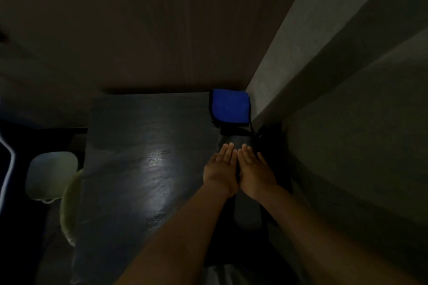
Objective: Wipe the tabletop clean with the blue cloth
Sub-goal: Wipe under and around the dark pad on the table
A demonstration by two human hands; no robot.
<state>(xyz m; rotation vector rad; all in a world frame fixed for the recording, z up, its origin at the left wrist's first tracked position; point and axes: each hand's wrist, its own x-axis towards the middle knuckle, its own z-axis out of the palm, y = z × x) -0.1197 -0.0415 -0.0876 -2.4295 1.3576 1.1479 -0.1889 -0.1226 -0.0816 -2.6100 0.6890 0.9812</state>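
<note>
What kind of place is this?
Probably a dim corner at home. A dark table sits against the wall, a folded blue cloth lies on it, and what looks like a pale chair stands beside it.

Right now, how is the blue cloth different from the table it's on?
The blue cloth is bright blue; the table is dark, almost black. The cloth is a small folded square in the far right corner; the table spreads wide. The table shows a shiny glare patch; the cloth looks dull. Both lie flat.
</note>
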